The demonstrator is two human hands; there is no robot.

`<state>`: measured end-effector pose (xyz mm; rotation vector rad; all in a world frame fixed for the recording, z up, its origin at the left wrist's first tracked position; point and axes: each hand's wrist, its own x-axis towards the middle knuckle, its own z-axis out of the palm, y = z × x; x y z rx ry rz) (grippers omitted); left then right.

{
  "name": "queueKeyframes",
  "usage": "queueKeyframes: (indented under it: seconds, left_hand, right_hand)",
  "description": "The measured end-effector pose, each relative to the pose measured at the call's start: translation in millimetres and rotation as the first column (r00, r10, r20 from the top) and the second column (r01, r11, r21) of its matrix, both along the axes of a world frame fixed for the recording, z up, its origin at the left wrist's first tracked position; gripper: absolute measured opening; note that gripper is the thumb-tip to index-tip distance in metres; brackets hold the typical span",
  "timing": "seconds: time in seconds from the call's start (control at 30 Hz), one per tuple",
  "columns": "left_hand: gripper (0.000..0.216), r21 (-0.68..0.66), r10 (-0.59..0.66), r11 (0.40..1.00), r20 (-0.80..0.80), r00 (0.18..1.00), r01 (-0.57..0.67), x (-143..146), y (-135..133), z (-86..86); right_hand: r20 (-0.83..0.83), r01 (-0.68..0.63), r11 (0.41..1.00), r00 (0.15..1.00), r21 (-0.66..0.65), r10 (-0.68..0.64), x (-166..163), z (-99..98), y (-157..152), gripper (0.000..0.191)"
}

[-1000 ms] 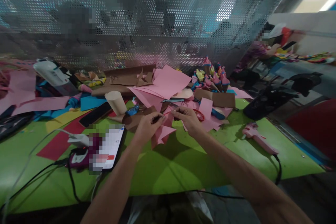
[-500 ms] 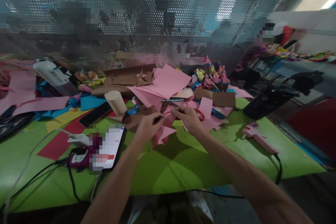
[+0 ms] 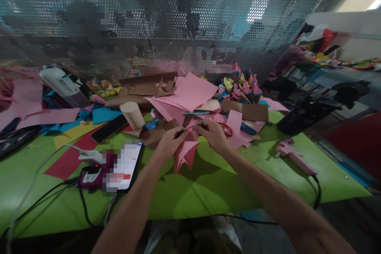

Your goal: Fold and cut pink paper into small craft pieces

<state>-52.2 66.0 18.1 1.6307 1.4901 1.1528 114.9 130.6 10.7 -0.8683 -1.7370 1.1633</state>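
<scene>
Left hand (image 3: 172, 139) and right hand (image 3: 213, 134) both have their grip pinched on this folded pink paper (image 3: 187, 152) — fingertips near each other at its top, folds pointing down over the green desk (image 3: 193, 198). Pink glue gun's (image 3: 297, 158) lying well off to the right.

A lit phone (image 3: 135, 166) on a green table (image 3: 190, 200). Left of this phone, a purple power block (image 3: 91, 179); beyond it, a dark phone (image 3: 109, 128); farther back, a perforated metal screen (image 3: 178, 27).

Folded pink paper (image 3: 185, 154) now at a different angle, right corner higher, lower edge further down.
</scene>
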Motion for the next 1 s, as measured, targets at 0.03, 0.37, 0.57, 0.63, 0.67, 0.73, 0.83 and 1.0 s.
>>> queueKeyframes:
  seconds: [0.03, 0.37, 0.57, 0.63, 0.67, 0.73, 0.83, 1.0]
  left_hand:
    - [0.022, 0.005, -0.001, 1.000, 0.000, 1.000, 0.001, 1, 0, 0.2]
    - [0.048, -0.248, 0.243, 0.959, 0.470, 0.848, -0.137, -3, 0, -8.3]
    - [0.051, -0.315, 0.246, 0.948, 0.648, 0.721, -0.040, -1, 0, -9.3]
    - [0.051, -0.281, 0.204, 0.959, 0.617, 0.760, -0.030, 2, 0, -8.6]
    - [0.051, -0.260, 0.179, 0.965, 0.602, 0.778, -0.021, 2, 0, -8.2]
    - [0.050, -0.211, 0.124, 0.977, 0.567, 0.815, -0.001, 3, 0, -7.4]
    - [0.044, -0.145, 0.058, 0.989, 0.479, 0.876, 0.014, 3, -1, -5.8]
    - [0.036, -0.095, -0.013, 0.994, 0.381, 0.925, 0.053, 4, -1, -4.1]
  right_hand:
    - [-0.006, -0.015, 1.000, 1.000, -0.011, 0.015, 0, -0.1, -1, 0.032]
    - [-0.183, 0.086, 0.985, 0.977, -0.152, -0.114, -1, -3.7, 7, 0.035]
    - [-0.310, 0.146, 0.974, 0.931, -0.171, -0.194, -1, -7.6, 13, 0.031]
    - [-0.319, 0.121, 0.980, 0.933, -0.160, -0.167, -1, -9.9, 14, 0.029]
    - [-0.313, 0.103, 0.983, 0.938, -0.153, -0.147, -1, -10.6, 13, 0.027]
    - [-0.271, 0.071, 0.990, 0.957, -0.121, -0.102, 1, -9.9, 13, 0.023]
    - [-0.124, 0.033, 0.999, 0.992, 0.035, -0.028, 6, -3.1, 10, 0.018]
    - [0.044, -0.070, 0.983, 0.997, 0.168, 0.063, 9, 7.7, 6, 0.013]
